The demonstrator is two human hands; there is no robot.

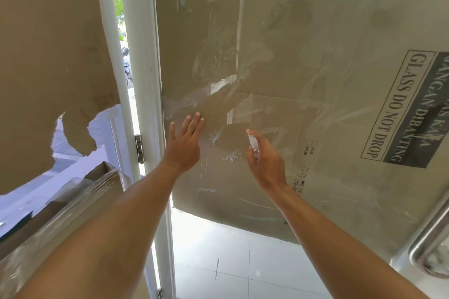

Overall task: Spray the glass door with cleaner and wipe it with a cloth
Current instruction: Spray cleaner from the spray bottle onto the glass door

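Centre frame: left hand (184,148) laid flat, fingers straight, against the glass door (279,60). Just right of it, right hand (267,160) curled round a small clear spray bottle (252,144), probably light and slick, best gripped round its body. Beyond, rigid, fragile, smeared glass; no cloth visible.

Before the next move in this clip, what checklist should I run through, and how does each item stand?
1. Spray bottle gripped in right hand: ok.
2. Nozzle turned toward the glass door: ok.
3. Left hand flat on the glass, fingers straight: ok.
4. Cleaner on the glass: ok, wet streaks between the hands.
5. Cloth ready for wiping: not ok, none in view.
6. Cleaner left in the bottle: cannot tell.
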